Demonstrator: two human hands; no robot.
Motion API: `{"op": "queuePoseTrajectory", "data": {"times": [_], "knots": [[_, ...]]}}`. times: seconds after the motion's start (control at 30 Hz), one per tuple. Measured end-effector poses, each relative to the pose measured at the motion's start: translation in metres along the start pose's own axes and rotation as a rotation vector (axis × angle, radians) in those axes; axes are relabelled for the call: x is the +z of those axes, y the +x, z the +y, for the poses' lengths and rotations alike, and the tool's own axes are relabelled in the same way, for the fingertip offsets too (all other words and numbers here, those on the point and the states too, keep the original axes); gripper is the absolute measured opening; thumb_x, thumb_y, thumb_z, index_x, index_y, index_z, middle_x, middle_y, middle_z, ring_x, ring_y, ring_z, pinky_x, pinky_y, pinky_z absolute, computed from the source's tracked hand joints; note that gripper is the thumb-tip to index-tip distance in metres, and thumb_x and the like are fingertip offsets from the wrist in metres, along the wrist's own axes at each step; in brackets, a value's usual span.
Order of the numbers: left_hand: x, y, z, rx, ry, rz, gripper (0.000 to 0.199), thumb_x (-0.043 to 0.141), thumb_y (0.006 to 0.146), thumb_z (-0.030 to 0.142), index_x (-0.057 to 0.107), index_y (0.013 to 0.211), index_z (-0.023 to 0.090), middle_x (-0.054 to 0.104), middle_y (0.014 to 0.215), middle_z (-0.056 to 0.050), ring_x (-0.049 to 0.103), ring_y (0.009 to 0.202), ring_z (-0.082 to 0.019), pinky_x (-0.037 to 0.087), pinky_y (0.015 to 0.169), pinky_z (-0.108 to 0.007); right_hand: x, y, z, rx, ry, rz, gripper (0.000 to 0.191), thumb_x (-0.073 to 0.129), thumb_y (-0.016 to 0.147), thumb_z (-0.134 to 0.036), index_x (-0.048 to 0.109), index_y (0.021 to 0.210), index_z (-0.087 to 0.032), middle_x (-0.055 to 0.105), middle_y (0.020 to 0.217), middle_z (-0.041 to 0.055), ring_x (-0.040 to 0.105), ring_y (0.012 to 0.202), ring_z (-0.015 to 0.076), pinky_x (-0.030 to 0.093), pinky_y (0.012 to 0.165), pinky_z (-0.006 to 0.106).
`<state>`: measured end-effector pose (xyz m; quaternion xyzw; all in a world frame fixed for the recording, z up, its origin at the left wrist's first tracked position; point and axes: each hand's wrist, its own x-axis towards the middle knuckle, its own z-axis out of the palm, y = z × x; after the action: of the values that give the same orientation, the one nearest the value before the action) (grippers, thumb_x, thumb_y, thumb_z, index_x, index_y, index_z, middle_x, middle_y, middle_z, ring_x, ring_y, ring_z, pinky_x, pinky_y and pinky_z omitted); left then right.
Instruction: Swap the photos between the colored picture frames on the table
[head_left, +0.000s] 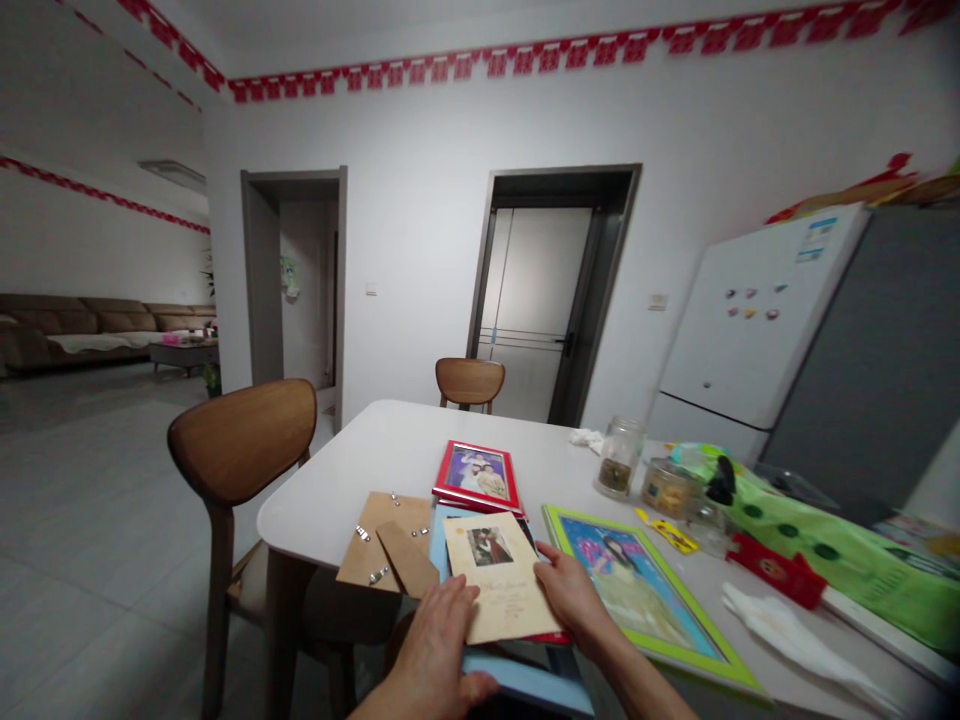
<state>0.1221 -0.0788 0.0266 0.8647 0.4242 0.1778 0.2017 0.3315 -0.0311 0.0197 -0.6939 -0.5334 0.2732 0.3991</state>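
Observation:
A cream-coloured card (pixel 511 596) with a small printed photo lies over a light blue picture frame (pixel 529 682) in front of me. My right hand (pixel 568 592) grips the card's right edge. Along its lower left side rests my left hand (pixel 441 640), fingers stretched out and thumb apart over the blue frame. Just left is a brown backing board (pixel 367 540) with metal clips and a stand flap. A red-framed picture (pixel 477 474) lies beyond the card; part of something red shows under it too. To the right lies a green-framed picture (pixel 637 590).
On the table's right side stand a glass jar (pixel 618 460) and a round container (pixel 667 487). Near them are a green plastic bag (pixel 847 560), a red object (pixel 776 570) and white tissue (pixel 802 640). Wooden chairs (pixel 244 440) stand left and behind the table (pixel 382 440).

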Motion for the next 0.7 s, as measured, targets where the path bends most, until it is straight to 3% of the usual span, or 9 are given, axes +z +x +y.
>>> {"op": "queuePoseTrajectory", "data": {"times": [0.2,0.37,0.53,0.7], "knots": [[0.005,0.001,0.009,-0.007,-0.044,0.021,0.074,0.067,0.059,0.020,0.035,0.125,0.005,0.027,0.133,-0.020,0.023,0.123,-0.028,0.017,0.102,-0.044,-0.004,-0.009,0.001,-0.027,-0.080,-0.009,0.049,0.036,0.061,-0.017,0.058,0.104,-0.011,0.068,0.081,0.0067,0.062,0.075,0.0178,0.045,0.062,0.023],[0.012,0.002,0.014,-0.006,-0.056,0.028,0.074,0.064,0.057,0.014,0.035,0.125,0.007,0.026,0.133,-0.019,0.022,0.123,-0.027,0.017,0.102,-0.044,-0.003,-0.012,-0.009,-0.115,-0.333,0.009,0.044,0.034,0.064,-0.015,0.060,0.099,-0.011,0.066,0.092,0.0093,0.059,0.083,0.0174,0.041,0.069,0.022],[0.010,0.003,0.014,0.012,-0.005,0.006,0.071,0.066,0.057,0.016,0.038,0.122,0.007,0.034,0.130,-0.018,0.028,0.121,-0.028,0.016,0.102,-0.046,-0.007,-0.019,-0.015,-0.135,-0.643,0.016,0.033,0.036,0.069,-0.022,0.062,0.087,-0.012,0.066,0.087,0.0136,0.059,0.079,0.0207,0.040,0.068,0.026],[0.014,0.004,0.008,0.091,0.014,0.056,0.064,0.067,0.058,0.020,0.043,0.116,0.010,0.043,0.124,-0.015,0.035,0.116,-0.026,0.017,0.102,-0.046,-0.004,-0.032,-0.019,-0.147,-0.807,0.035,0.031,0.036,0.074,-0.028,0.060,0.086,-0.013,0.063,0.088,0.0159,0.059,0.080,0.0228,0.040,0.066,0.030]]}}
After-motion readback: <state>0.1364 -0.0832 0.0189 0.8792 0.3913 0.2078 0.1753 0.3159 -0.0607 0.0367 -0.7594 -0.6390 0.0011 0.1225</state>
